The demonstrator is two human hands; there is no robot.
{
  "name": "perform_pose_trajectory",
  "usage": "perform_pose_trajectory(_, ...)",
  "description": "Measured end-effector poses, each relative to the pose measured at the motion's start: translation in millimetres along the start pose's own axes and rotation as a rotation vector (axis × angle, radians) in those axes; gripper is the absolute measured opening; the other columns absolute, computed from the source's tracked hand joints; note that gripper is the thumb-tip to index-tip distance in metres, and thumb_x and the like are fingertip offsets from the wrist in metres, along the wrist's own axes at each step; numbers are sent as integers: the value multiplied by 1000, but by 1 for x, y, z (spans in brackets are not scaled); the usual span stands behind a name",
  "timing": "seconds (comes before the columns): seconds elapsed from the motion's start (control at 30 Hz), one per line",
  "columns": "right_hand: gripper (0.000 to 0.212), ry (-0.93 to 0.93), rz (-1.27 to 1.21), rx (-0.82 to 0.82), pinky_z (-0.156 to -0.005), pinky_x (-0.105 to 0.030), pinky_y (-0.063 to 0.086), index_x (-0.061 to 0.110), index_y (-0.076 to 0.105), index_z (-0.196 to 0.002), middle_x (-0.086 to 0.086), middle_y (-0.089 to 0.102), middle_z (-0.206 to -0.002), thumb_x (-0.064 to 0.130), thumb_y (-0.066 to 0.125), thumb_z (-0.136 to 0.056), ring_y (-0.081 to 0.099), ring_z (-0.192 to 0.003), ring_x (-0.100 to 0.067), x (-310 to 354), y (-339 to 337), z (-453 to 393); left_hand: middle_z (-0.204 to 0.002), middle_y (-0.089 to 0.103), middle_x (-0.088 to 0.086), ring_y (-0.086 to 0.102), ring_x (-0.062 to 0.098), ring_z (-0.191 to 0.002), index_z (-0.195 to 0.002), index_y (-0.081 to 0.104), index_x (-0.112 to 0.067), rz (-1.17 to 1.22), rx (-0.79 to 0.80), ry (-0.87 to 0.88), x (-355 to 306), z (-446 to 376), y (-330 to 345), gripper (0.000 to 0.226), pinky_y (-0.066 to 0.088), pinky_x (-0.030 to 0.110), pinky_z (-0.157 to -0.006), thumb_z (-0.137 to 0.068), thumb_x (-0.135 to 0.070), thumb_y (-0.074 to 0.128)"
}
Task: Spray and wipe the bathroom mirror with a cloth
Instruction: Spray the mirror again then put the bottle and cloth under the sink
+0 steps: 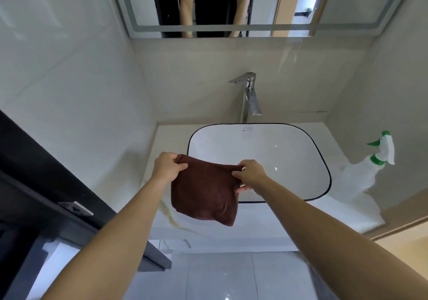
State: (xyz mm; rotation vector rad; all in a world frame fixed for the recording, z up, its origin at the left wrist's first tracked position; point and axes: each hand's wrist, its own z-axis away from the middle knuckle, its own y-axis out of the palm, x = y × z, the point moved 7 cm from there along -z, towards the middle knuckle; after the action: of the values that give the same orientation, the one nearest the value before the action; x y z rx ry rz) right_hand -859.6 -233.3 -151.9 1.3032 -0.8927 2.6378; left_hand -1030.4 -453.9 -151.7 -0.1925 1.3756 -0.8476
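The left hand and right hand each pinch a top corner of the brown cloth in their fingers, the spray bottle standing untouched far right of them, the mirror above apparently not yet wiped.

Both forearms are bare from the bottom edge of the view up to the wrists, with no sleeve, watch, band or glove on them. The left hand and the right hand are bare as well, and no ring shows on the fingers that can be seen. Far above the hands, the mirror reflects the person's torso in a black short-sleeved top with pale lettering across the chest; the letters are reversed and too blurred to read. The reflected arms are bare below the sleeves.
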Motion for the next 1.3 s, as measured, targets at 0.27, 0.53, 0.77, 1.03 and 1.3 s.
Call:
perform_pose_trajectory(0.27, 20, 9, 29, -52, -82, -44, 63, 6, 64, -112, -3, 59, -78, 7, 61, -92, 75, -87, -37, 2, -2, -3, -97, 68, 6, 66, 31, -98, -96, 69, -8, -210, -168, 51, -25, 0, 4, 11, 50, 32, -78, -85, -7, 68)
perform_pose_trajectory(0.53, 43, -100, 141, -217, -85, -31, 50, 15, 52, -140, -10, 64, -116, 18, 57, -98, 59, -94, -24, 15, -53, 10, -144, 51, 11, 53, 32, -127, -140, 50, -10, -256, -294, 146, -82, 4, -8, 40, 43, 39, -99, -101, -14, 47)
perform_pose_trajectory(0.77, 50, -202, 152, -337, -94, -39, 53, 18, 44, -148, -13, 66, -118, 22, 56, -99, 60, -110, -30, 41, -129, 33, -153, 40, 13, 45, 33, -135, -146, 43, -9, -292, -280, 265, -161, 7, -5, 44, 39, 39, -104, -102, -14, 40)
perform_pose_trajectory(1.03, 55, -257, 104, -487, -93, -33, 47, 22, 41, -152, -15, 62, -131, 22, 55, -99, 56, -123, -34, 39, -221, 65, -159, 33, 8, 39, 28, -141, -152, 36, -14, -204, -230, 464, -266, 30, 45, 49, 32, 37, -111, -103, -15, 41)
perform_pose_trajectory(1.3, 50, -168, 6, -754, -98, -37, 46, 14, 48, -145, -22, 59, -131, 14, 56, -96, 55, -124, -39, -25, -331, 117, -158, 36, 8, 41, 31, -140, -154, 32, -18, -61, 32, 575, -360, 54, 161, 52, 32, 43, -115, -103, -17, 42)
